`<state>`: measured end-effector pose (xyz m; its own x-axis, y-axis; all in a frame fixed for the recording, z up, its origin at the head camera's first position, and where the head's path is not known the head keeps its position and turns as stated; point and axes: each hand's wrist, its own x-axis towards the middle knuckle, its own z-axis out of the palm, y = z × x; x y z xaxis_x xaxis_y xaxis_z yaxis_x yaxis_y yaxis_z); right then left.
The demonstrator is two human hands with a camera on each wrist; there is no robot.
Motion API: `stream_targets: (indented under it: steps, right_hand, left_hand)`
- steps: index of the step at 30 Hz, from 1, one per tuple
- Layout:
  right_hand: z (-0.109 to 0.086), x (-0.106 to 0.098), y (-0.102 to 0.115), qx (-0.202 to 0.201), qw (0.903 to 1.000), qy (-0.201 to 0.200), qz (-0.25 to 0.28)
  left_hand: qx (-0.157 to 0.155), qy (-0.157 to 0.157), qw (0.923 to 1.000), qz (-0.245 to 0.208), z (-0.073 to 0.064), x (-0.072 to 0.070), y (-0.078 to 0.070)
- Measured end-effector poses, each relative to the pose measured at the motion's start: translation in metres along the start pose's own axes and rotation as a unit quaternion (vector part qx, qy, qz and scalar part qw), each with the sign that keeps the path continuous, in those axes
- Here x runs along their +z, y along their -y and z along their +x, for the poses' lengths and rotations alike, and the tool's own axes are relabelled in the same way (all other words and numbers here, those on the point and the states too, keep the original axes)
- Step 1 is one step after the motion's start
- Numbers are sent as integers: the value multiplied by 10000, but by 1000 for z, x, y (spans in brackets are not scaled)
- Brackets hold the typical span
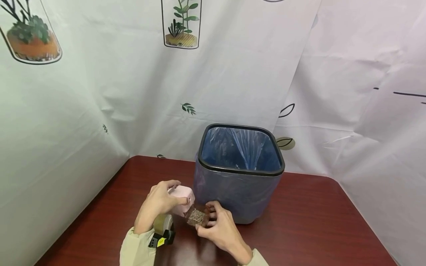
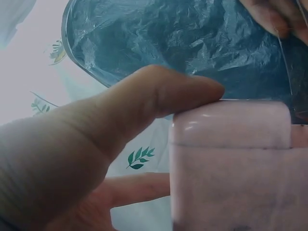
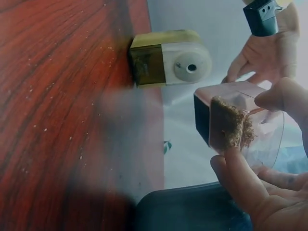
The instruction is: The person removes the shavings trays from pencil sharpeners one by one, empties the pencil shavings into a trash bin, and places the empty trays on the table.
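My left hand (image 1: 156, 203) grips a pink pencil sharpener (image 1: 181, 195), thumb along its top edge in the left wrist view. Close by, my right hand (image 1: 226, 229) pinches a clear shavings drawer (image 1: 196, 217) between thumb and fingers. Brown pencil shavings (image 3: 234, 124) lie clumped inside that drawer, seen through its wall in the right wrist view. Drawer and sharpener are side by side; whether they touch I cannot tell. Both hands are just in front of a blue bin (image 1: 229, 188).
An olive-and-white pencil sharpener (image 3: 171, 60) stands on the red-brown table (image 1: 299, 221). A plastic liner (image 1: 251, 147) lines the bin under its dark rim. Small crumbs dot the table. A patterned white curtain (image 1: 133, 92) hangs behind and to both sides.
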<state>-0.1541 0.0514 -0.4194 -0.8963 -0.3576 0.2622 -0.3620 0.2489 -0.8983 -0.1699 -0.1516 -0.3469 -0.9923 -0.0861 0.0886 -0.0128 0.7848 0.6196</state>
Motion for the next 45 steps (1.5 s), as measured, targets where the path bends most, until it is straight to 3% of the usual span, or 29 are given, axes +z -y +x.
stream_targets:
  steps: [7,15,26,34,45]
  right_hand:
    - [-1,-3,7,100,9997,217,-100]
    - [-9,-14,47,227,9982,436,336]
    - [-4,-12,18,329,9959,614,574]
    - [-4,-17,23,89,9957,627,670]
    - [-4,-28,29,354,9935,655,856]
  left_hand:
    - [-236,-137,9996,-55,1,-1,1]
    - [-329,-317,9988,150,2,-4,7]
    - [-595,-298,9974,278,7,-3,18]
    - [-669,-317,9969,262,9,0,24]
    - [-814,-153,9965,70,10,6,30]
